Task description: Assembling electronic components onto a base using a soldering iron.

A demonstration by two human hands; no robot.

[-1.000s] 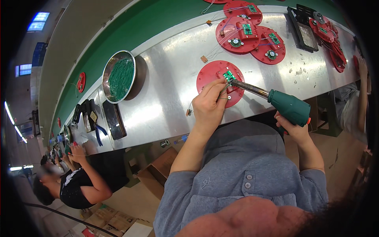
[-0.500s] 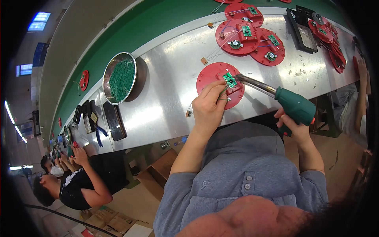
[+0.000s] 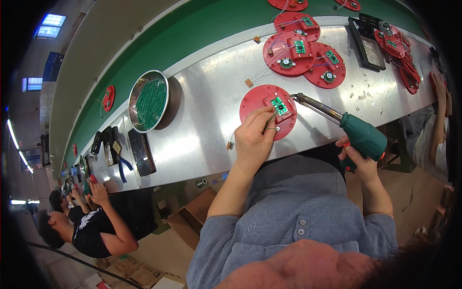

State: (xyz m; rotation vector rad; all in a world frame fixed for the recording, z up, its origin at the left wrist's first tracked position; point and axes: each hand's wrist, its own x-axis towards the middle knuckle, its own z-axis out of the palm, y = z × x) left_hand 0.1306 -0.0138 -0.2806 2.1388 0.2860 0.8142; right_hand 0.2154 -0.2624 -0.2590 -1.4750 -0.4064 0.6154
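Note:
A green-bodied soldering gun (image 3: 364, 138) is gripped in my right hand (image 3: 360, 163), fingers wrapped round its handle. Its dark tip points left, just off the upper right edge of a small green circuit board (image 3: 278, 105). That board sits on a round red plastic plate (image 3: 251, 99) lying on the metal bench. My left hand (image 3: 254, 137) reaches over the plate's lower left part, thumb and fingers pinched on a thin green wire (image 3: 274, 116) beside the board. Fingers partly hide the plate, and whether the wire is joined to the board cannot be made out.
A steel bowl (image 3: 167, 108) of green wires stands to the left, near a phone (image 3: 141, 153) and blue-handled pliers (image 3: 124, 166). More red plates (image 3: 276, 48) with boards lie beyond, and a black tray (image 3: 369, 48) at right. Other people work at both sides.
The soldering gun's tip has drawn back from the board to the right. My left hand stays pinched by the board. The whole view has shifted slightly.

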